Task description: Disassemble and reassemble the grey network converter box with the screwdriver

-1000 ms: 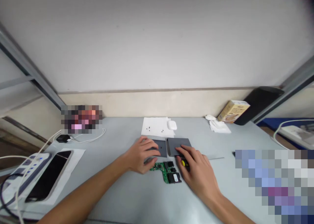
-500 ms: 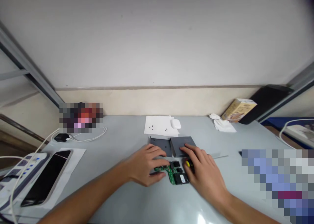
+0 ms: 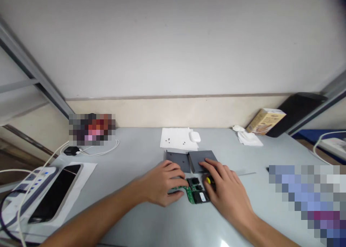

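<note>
A green circuit board (image 3: 190, 196) with black parts, one bearing a white label, lies on the table between my hands. My left hand (image 3: 166, 185) curves over the board's left end, thumb apart from the fingers, partly hiding it. Under my right hand (image 3: 225, 184) is a screwdriver (image 3: 208, 180); its yellow handle end shows by the thumb and its thin shaft sticks out to the right. That hand's index and middle fingertips rest on a folded dark grey metal casing (image 3: 201, 157), which lies just behind the board.
Several tiny screws lie on a white paper (image 3: 177, 137), with a white earbud case (image 3: 194, 136) at its right edge. A phone (image 3: 56, 193) and a power strip (image 3: 27, 193) are at left. A yellow box (image 3: 266, 121) and crumpled tissues (image 3: 250, 138) stand back right.
The view has shifted slightly, so the scene sits a little further right. Both hands stay about where they were over the board and casing.
</note>
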### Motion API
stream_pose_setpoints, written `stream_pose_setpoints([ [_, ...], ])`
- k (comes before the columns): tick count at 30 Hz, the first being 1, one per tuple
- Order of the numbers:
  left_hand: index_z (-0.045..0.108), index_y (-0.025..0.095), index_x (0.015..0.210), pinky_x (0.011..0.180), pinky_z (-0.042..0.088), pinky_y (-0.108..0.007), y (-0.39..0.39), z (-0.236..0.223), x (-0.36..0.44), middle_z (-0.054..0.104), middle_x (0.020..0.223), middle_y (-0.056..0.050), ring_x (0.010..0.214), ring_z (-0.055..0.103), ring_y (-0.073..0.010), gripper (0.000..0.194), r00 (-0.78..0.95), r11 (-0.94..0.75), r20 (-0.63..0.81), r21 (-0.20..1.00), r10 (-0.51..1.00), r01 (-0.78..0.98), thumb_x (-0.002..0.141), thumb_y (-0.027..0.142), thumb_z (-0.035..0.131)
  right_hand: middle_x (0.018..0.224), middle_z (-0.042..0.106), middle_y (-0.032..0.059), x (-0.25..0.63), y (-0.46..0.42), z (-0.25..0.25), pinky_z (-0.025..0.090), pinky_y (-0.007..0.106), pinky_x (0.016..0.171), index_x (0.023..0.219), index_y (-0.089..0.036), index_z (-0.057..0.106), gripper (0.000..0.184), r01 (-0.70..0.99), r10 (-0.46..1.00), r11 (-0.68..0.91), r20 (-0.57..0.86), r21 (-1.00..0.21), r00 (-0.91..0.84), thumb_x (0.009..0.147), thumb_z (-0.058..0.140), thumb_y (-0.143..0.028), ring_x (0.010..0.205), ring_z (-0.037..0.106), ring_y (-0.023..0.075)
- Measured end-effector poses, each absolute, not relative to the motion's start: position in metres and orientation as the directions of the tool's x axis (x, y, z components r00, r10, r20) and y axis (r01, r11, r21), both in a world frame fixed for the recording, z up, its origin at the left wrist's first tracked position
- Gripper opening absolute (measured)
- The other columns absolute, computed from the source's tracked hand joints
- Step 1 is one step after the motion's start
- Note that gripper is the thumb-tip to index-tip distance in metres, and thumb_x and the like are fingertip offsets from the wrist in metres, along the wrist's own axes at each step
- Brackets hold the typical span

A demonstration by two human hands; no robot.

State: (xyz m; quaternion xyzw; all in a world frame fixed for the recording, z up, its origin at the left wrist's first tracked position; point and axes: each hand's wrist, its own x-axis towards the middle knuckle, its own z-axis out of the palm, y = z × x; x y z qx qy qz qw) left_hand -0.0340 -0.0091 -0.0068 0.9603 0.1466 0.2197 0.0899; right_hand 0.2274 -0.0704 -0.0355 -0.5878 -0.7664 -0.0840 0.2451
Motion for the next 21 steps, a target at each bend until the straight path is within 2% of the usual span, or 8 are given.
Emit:
stream_pose_setpoints([
  [7, 0.071, 0.021, 0.109, 0.095, 0.044, -0.037, -0.0099, -0.0070, -0.0318, 0.077, 0.106, -0.004, 0.103, 0.063, -0.0204, 0.013, 0.851, -0.934, 0.404, 0.263, 0.334, 0.242, 0.098, 0.024, 0.063, 0.134, 0.068, 0.0077, 0.2286, -0.0723, -0.0360, 0.049, 0.043, 0.086, 0.135, -0.025, 0.062, 0.038, 0.961, 0.867, 0.231, 0.479, -0.149, -0.135, 0.098, 0.052, -0.025, 0.106, 0.064, 0.0275],
  [21, 0.073, 0.021, 0.109, 0.096, 0.045, -0.036, -0.0095, -0.0049, -0.0326, 0.078, 0.104, -0.004, 0.104, 0.063, -0.0199, 0.014, 0.853, -0.930, 0.397, 0.277, 0.340, 0.242, 0.099, 0.022, 0.063, 0.133, 0.067, 0.0104, 0.2291, -0.0709, -0.0359, 0.050, 0.044, 0.087, 0.133, -0.024, 0.065, 0.038, 0.956, 0.877, 0.220, 0.469, -0.196, -0.105, 0.098, 0.050, -0.025, 0.105, 0.064, 0.0279],
])
